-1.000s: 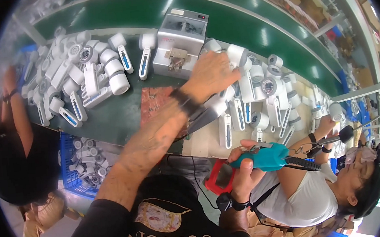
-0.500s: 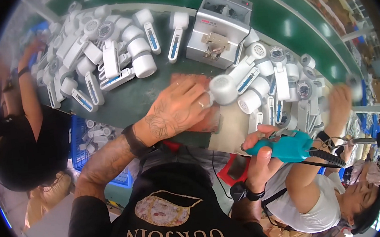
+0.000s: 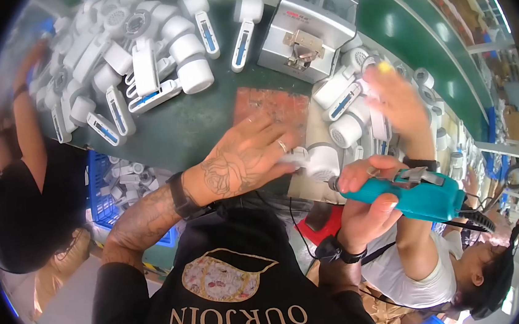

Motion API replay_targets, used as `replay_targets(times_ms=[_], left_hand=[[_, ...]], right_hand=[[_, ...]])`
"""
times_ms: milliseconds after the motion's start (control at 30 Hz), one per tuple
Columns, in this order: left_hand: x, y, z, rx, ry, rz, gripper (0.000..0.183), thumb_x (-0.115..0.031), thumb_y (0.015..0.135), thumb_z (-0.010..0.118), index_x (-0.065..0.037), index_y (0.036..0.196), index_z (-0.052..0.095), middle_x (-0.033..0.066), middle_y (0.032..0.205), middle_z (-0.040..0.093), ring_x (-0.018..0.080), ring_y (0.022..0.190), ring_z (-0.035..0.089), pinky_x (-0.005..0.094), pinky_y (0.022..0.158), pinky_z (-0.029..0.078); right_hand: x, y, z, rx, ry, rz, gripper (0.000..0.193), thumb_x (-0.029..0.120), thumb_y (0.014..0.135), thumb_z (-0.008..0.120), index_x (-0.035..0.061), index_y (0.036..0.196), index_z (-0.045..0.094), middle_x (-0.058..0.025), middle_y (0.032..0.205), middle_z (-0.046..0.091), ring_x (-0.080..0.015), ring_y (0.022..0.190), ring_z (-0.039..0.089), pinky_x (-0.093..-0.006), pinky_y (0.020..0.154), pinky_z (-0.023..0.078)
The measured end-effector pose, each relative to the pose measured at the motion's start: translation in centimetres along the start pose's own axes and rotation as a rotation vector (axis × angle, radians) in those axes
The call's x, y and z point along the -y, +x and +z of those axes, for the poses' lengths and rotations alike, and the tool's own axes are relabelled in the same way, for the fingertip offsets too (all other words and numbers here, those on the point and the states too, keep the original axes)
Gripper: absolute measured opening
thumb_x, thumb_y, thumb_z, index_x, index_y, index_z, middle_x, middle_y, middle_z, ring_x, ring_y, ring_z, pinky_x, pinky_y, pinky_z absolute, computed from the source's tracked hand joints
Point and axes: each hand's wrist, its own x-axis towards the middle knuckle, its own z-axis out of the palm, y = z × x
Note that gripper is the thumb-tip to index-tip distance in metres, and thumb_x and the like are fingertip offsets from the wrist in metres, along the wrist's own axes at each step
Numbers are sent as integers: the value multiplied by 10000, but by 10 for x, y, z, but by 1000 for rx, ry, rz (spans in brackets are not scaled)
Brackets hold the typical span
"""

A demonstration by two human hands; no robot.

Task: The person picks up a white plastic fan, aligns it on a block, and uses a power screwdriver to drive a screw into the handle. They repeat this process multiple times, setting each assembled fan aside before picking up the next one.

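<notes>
My left hand (image 3: 243, 154) is closed around the handle of a white plastic device with a round head (image 3: 322, 161). The device is held just above the bench's near edge; its handle is mostly hidden by my fingers. In my right hand (image 3: 369, 205) is a teal electric screwdriver (image 3: 412, 198), lying across the palm with my fingers and thumb around it. The driver's dark nose (image 3: 334, 183) points left, close beneath the device's head. I cannot tell whether the bit touches it. A reddish-brown mat (image 3: 270, 108) lies just beyond my left hand.
A grey screw feeder (image 3: 306, 28) stands at the back. White devices are piled at left (image 3: 139, 55) and right (image 3: 349, 126). A co-worker's blurred hand (image 3: 399, 97) reaches over the right pile; another person sits at left. A blue crate (image 3: 103, 200) of white parts stands below the bench.
My left hand has brought the device down and to the right, nearer the screwdriver's nose. The co-worker's hand has swept left over the right pile. The whole view has shifted slightly.
</notes>
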Motion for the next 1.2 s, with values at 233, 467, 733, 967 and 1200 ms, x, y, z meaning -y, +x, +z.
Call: replay_targets(times_ms=[233, 467, 733, 967, 1200], left_hand=[[-2, 0, 17, -53, -98, -104, 353, -192, 744, 805, -92, 1052, 664, 39, 1015, 622, 265, 912, 630, 370, 737, 520], [13, 9, 12, -154, -158, -86, 289, -224, 760, 792, -81, 995, 699, 42, 936, 636, 280, 961, 617, 408, 787, 511], [35, 10, 14, -169, 0, 90, 412, -318, 837, 729, -106, 1179, 641, 82, 1087, 589, 297, 1043, 549, 412, 951, 450], [35, 6, 13, -54, 5, -15, 450, -372, 842, 709, -82, 1175, 622, 78, 1062, 563, 286, 1056, 521, 409, 955, 419], [34, 6, 16, -106, 17, -15, 416, -355, 839, 707, -103, 1162, 636, 67, 1066, 571, 280, 1058, 522, 406, 954, 423]], right_hand=[[-2, 5, 21, -43, 71, 10, 733, 637, 934, 522, -60, 1155, 476, -91, 705, 504, -192, 586, 503, -318, 541, 432], [-9, 40, 30, -9, 179, -4, 758, 710, 897, 508, 3, 1171, 518, -49, 656, 475, -170, 579, 461, -315, 555, 381], [-42, 125, 75, -17, 87, -185, 463, 408, 1042, 482, -46, 1076, 565, -58, 697, 544, -170, 622, 544, -310, 583, 461], [-76, 150, 98, 74, 13, -237, 352, 315, 1029, 532, -31, 1012, 599, -57, 727, 593, -148, 642, 583, -266, 584, 457], [-63, 133, 97, 107, -9, -90, 349, 313, 1036, 515, -23, 993, 597, -46, 709, 578, -138, 637, 573, -265, 592, 449]])
